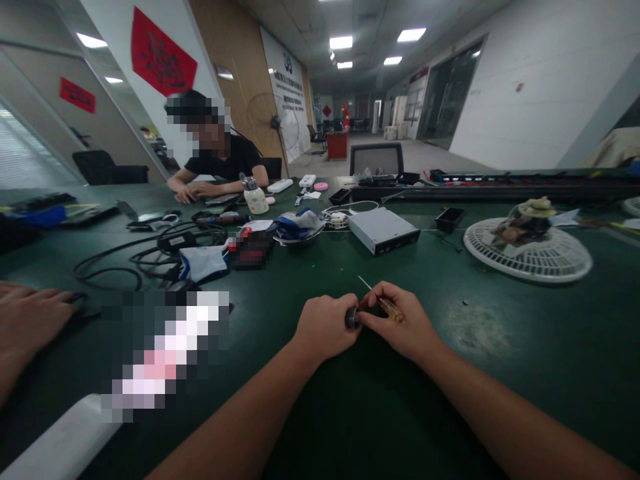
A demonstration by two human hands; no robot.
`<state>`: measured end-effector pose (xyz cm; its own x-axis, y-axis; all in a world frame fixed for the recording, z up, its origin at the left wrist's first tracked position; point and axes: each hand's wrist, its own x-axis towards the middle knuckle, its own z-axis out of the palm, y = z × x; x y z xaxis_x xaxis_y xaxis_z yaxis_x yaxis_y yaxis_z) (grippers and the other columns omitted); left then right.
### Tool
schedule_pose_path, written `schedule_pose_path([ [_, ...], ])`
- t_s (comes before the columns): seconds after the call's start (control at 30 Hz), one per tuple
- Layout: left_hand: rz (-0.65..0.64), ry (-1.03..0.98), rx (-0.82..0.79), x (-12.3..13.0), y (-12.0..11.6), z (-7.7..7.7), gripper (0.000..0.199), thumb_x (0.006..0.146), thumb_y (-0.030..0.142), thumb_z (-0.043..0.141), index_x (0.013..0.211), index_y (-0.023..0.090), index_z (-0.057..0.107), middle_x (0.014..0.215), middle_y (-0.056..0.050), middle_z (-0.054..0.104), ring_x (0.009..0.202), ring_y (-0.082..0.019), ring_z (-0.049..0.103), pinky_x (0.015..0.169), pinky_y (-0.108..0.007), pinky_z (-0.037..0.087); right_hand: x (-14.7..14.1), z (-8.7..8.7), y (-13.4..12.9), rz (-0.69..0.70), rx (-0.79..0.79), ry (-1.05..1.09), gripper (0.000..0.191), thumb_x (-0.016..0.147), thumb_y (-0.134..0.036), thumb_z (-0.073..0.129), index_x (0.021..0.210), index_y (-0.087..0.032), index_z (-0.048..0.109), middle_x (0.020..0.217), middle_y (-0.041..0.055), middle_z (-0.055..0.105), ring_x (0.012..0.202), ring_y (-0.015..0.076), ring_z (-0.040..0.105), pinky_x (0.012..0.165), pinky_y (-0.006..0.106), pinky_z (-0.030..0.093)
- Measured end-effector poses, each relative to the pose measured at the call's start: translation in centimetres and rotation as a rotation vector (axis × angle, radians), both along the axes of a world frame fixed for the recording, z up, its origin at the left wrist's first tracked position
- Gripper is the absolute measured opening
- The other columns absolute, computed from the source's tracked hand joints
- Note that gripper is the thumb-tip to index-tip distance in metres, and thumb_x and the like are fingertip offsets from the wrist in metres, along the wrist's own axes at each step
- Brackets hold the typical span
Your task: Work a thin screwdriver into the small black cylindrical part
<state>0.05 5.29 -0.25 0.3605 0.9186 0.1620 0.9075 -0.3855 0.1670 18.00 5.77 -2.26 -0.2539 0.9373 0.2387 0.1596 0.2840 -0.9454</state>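
Observation:
My left hand (326, 328) is closed around a small dark round part (352, 318), low over the green table. In my right hand (407, 327) lies a screwdriver with a clear amber handle (391, 310); its thin shaft points up and to the left, away from the part. The right thumb and fingertips meet the dark part at its right side. Most of the part is hidden by my fingers, so its kind does not show. Off to the right, a tiny dark ring-shaped piece (465, 303) rests on the table.
Beyond my hands stands a grey optical drive (383, 229). A white fan grille (530, 257) with a motor lies at right. Cables (145, 257), cloth gloves (205, 262) and a bottle (255, 197) occupy the left. One person sits opposite; another person's hand (35, 320) enters at far left.

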Motion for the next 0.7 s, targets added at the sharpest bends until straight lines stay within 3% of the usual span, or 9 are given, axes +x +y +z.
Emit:
schedule_pose_path([
  [0.23, 0.041, -0.002, 0.013, 0.1, 0.0, -0.2, 0.019, 0.087, 0.040, 0.055, 0.090, 0.027, 0.068, 0.071, -0.002, 0.070, 0.069, -0.023, 0.068, 0.058, -0.031, 0.039, -0.2, 0.6, -0.3, -0.013, 0.074, -0.111, 0.009, 0.087, -0.029, 0.071, 0.088, -0.021, 0.066, 0.086, 0.0020, 0.072, 0.077, 0.0189, 0.065, 0.072, 0.033, 0.050],
  [0.37, 0.152, -0.028, 0.050, 0.1, 0.2, -0.3, 0.020, 0.091, 0.040, 0.052, 0.086, 0.026, 0.066, 0.070, -0.001, 0.069, 0.065, -0.022, 0.066, 0.057, -0.030, 0.038, 0.1, 0.7, -0.2, -0.072, 0.069, 0.095, 0.030, 0.099, -0.043, 0.056, 0.107, -0.022, 0.075, 0.091, 0.0051, 0.075, 0.086, 0.0207, 0.068, 0.079, 0.034, 0.051],
  [0.43, 0.185, -0.040, 0.051, 0.0, 0.2, -0.4, 0.020, 0.091, 0.040, 0.053, 0.084, 0.026, 0.066, 0.069, -0.001, 0.068, 0.064, -0.021, 0.065, 0.056, -0.029, 0.036, 0.4, 0.4, 0.1, -0.128, 0.038, 0.240, 0.043, 0.102, -0.050, 0.048, 0.102, -0.021, 0.079, 0.084, 0.0062, 0.075, 0.081, 0.0206, 0.067, 0.075, 0.034, 0.050],
  [0.5, 0.200, -0.051, 0.044, 0.0, 0.2, -0.4, 0.019, 0.091, 0.039, 0.053, 0.085, 0.026, 0.066, 0.068, 0.000, 0.067, 0.063, -0.020, 0.064, 0.055, -0.029, 0.034, 0.6, 0.1, 0.3, -0.148, 0.031, 0.331, 0.054, 0.103, -0.053, 0.044, 0.085, -0.019, 0.082, 0.075, 0.0069, 0.073, 0.074, 0.0200, 0.065, 0.069, 0.033, 0.049],
  [0.7, 0.227, -0.073, 0.021, 0.1, 0.3, -0.3, 0.018, 0.089, 0.039, 0.055, 0.088, 0.026, 0.068, 0.070, -0.001, 0.068, 0.064, -0.019, 0.063, 0.055, -0.029, 0.032, 0.7, -0.4, 0.4, -0.152, 0.028, 0.419, 0.054, 0.101, -0.051, 0.051, 0.069, -0.018, 0.079, 0.064, 0.0057, 0.070, 0.064, 0.0177, 0.062, 0.064, 0.032, 0.048],
])
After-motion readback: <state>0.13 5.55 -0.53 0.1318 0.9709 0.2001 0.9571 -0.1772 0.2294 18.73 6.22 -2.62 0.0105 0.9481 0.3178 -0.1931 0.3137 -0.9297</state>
